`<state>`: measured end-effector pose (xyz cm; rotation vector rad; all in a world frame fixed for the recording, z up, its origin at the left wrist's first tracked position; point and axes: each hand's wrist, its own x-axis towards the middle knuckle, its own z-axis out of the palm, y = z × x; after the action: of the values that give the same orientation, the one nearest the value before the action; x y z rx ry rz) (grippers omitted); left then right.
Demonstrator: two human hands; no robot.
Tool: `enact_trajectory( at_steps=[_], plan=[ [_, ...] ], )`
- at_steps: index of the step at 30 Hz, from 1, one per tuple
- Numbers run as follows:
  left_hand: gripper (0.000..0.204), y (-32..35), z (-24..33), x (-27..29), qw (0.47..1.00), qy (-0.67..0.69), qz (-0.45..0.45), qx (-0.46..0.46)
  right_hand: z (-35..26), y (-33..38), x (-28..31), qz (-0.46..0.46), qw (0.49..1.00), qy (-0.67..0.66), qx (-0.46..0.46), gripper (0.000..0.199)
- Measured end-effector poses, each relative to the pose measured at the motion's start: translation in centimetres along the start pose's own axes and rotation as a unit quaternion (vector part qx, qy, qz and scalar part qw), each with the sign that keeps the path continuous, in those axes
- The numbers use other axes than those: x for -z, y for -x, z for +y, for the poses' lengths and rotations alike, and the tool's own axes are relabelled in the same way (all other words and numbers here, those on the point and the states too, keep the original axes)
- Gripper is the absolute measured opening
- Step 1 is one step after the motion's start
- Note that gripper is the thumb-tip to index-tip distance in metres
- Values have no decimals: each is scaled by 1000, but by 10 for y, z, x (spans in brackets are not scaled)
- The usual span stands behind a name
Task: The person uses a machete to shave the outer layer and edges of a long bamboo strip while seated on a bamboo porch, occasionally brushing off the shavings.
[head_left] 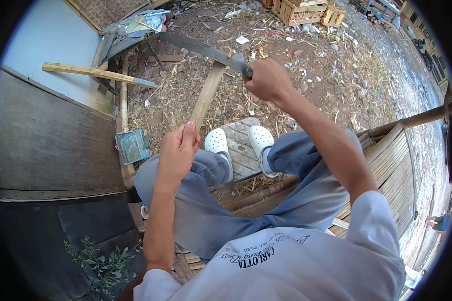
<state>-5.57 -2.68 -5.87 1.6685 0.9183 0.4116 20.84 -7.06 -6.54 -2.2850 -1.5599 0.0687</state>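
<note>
Littered dirt yard point(331, 80), wooden crates point(297, 14)

The left hand point(178, 152) is gripping a pale wooden strip point(208, 94) while the right hand point(269, 82) is holding a long-bladed knife point(196, 46) against its far end.

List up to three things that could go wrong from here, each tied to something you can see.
1. The knife in the right hand crosses the stick near its far end; a slip toward the person could reach the bare left hand, which grips the near part.
2. No prop shows under the stick's far end, so it might twist or dip.
3. The clogs have holes on top, so they may protect little if the knife drops.
</note>
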Motion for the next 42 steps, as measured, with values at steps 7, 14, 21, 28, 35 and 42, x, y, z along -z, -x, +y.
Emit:
enact_trajectory(
  at_steps=[7,14,21,28,35,42],
  plan=[
    [44,2,-1,-1,998,-54,-18,6,13,-1,-18,-63,998,-13,-27,17],
    [46,6,-13,0,998,-66,-8,1,13,7,13,-2,987,-144,-67,22],
    [45,11,-9,2,998,-26,-32,42,-15,44,-21,-95,993,-67,12,20],
    [45,14,-3,-4,996,-18,-69,49,36,13,32,10,983,-104,-151,29],
    [42,13,-7,-3,993,33,-87,67,-18,62,-6,-97,987,-123,33,20],
    [41,11,3,11,978,119,-121,124,31,17,12,10,973,-157,-167,19]
  ],
)
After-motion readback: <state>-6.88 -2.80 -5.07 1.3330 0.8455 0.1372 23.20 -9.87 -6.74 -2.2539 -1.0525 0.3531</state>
